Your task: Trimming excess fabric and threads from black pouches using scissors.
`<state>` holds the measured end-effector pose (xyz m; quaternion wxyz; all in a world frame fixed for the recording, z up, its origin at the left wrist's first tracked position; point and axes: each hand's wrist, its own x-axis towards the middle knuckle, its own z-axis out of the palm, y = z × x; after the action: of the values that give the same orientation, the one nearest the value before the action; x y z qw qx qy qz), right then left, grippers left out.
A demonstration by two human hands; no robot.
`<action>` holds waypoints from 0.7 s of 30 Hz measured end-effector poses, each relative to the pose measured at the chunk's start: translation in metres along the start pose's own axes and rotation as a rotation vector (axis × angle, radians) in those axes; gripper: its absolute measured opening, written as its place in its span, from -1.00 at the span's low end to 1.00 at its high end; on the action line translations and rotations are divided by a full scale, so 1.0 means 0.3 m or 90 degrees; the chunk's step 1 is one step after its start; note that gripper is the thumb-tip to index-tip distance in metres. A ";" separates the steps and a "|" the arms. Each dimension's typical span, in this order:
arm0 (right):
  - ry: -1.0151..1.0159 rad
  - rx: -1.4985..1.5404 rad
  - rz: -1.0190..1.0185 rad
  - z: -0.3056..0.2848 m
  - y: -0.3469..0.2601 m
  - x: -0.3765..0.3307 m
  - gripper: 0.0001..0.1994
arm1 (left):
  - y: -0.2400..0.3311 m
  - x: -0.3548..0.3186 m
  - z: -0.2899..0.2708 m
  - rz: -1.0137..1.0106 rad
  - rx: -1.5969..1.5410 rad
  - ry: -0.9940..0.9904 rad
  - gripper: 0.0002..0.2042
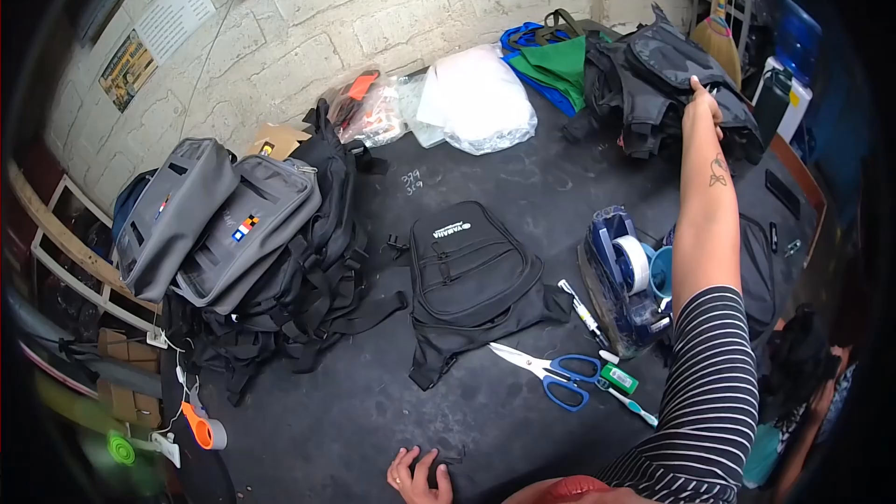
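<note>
My right hand (705, 101) is stretched far across the dark table and grips the pile of dark grey and black bags (667, 75) at the back right. My left hand (417, 479) rests near the front edge, fingers curled on a small black strap piece (455, 457). A black bag with a white logo (471, 280) lies flat in the middle of the table, between both hands. Blue-handled scissors (551, 375) lie just in front of the black bag.
A stack of grey and black bags (243, 243) fills the left side. A blue tape dispenser (623, 280), markers (586, 313), white plastic bags (476, 98) and green and blue cloth bags (555, 61) sit around. An orange tool (198, 427) lies at the left edge. A stone wall stands behind.
</note>
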<state>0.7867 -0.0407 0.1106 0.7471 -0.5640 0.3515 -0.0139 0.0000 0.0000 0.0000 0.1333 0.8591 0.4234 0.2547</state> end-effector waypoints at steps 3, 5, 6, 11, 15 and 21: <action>0.005 -0.027 -0.026 0.053 -0.077 0.064 0.25 | 0.009 0.030 0.021 -0.003 -0.031 0.027 -0.73; 0.023 -0.056 -0.049 0.045 -0.132 0.118 0.17 | 0.004 0.013 0.009 -0.010 -0.042 0.016 -0.74; 0.058 -0.020 -0.090 0.033 -0.187 0.121 -0.14 | -0.005 0.003 -0.002 -0.008 -0.059 0.014 -0.74; -0.226 -0.049 -0.191 0.003 -0.282 -0.096 -0.89 | 0.023 0.018 -0.022 -0.026 -0.059 -0.017 -0.70; -0.462 0.101 -0.235 -0.043 -0.383 -0.519 -0.86 | -0.015 0.001 -0.012 -0.009 -0.064 0.019 -0.71; -0.738 -0.023 -0.235 -0.293 -0.464 -1.193 -0.77 | -0.039 -0.049 -0.013 0.009 -0.109 0.062 -0.63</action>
<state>0.5223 -0.0150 0.4012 0.7925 -0.5438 -0.2158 0.1722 -0.0173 -0.0046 -0.0067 0.1839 0.8340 0.4000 0.3326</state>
